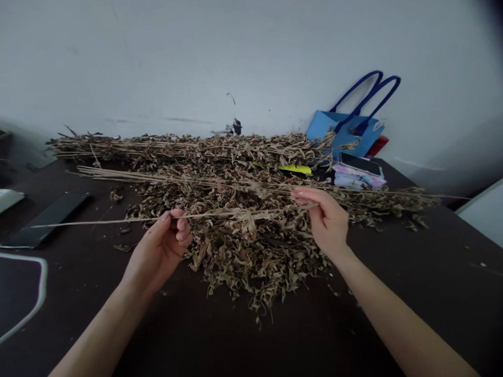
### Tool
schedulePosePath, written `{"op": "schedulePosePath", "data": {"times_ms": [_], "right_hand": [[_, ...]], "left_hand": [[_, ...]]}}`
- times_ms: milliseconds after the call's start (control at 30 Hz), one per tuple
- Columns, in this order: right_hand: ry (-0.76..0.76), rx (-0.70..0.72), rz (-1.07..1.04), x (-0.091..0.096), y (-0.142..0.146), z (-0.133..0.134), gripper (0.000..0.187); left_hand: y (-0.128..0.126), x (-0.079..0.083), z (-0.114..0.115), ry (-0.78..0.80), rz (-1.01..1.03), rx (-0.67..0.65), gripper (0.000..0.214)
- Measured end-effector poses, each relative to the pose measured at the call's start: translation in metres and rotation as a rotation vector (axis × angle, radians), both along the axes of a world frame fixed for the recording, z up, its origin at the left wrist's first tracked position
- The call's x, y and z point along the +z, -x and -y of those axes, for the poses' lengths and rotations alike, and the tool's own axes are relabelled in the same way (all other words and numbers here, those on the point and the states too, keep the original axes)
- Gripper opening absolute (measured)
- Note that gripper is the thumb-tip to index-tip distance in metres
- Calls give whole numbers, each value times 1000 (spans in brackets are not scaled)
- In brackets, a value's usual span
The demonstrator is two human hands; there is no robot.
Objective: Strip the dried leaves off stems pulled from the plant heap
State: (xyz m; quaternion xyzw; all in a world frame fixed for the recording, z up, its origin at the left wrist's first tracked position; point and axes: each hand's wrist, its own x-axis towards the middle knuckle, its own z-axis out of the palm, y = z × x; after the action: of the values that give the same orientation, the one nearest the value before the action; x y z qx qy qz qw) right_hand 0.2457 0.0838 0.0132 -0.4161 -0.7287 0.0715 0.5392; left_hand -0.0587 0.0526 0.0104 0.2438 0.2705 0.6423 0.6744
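Observation:
A long thin dried stem [100,222] is stretched level between my hands, above a heap of dry brown leaves [254,265]. My left hand [162,241] pinches it between thumb and fingertips, and its bare end sticks out to the left. Farther along, where crumpled leaves cling to the stem, my right hand [329,219] is closed on it with the fingers together. Behind lies a loose bundle of similar stems [111,174]. A thicker row of leafy dried stems [184,147] runs along the wall.
A blue bag [357,132] with dark blue handles leans on the wall at right. Before it lies a phone [360,162] on a patterned packet [354,179]. A yellow object [296,169] shows among the stems. At left are a dark flat device [50,217] and a white cable [42,289].

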Motion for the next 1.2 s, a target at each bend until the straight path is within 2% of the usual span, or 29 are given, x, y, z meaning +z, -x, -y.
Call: {"op": "schedulePosePath", "data": {"times_ms": [100,200,367,433,533,600,667,733,833,900,967,1067,1200], "right_hand": [[-116,-107,49,3,-16,11,27],[-190,-195,166,-6,-36,19,33],[-26,-214,336,-35,-61,23,38],[-15,-244,301,-39,-65,26,39],[-85,-306,145,-36,-64,39,38],[-125,-259,55,-30,-56,53,40],[-130,-124,10,-26,-40,68,43],[15,72,6,-24,-20,79,40],[404,322,-72,-30,9,87,29],[641,382,-263,-36,23,87,21],[802,416,-512,-43,30,84,21],[889,475,-836,-47,33,81,32],[883,512,-1026,-45,30,76,26]], "left_hand": [[-4,0,3,-7,-20,-16,14],[-10,-2,6,-11,-64,-14,14],[-24,-3,7,19,-172,-8,20],[-31,-1,6,43,-186,-10,21],[-42,1,6,58,-188,-14,21],[-50,0,7,59,-186,-31,19],[-59,0,8,63,-184,-58,18],[-67,-1,10,65,-181,-85,18],[-77,-4,11,64,-161,-93,17],[-80,-7,13,67,-145,-96,17],[-82,-11,16,75,-140,-123,18],[-85,-17,22,86,-147,-193,19],[-89,-23,31,94,-157,-247,21]]}}
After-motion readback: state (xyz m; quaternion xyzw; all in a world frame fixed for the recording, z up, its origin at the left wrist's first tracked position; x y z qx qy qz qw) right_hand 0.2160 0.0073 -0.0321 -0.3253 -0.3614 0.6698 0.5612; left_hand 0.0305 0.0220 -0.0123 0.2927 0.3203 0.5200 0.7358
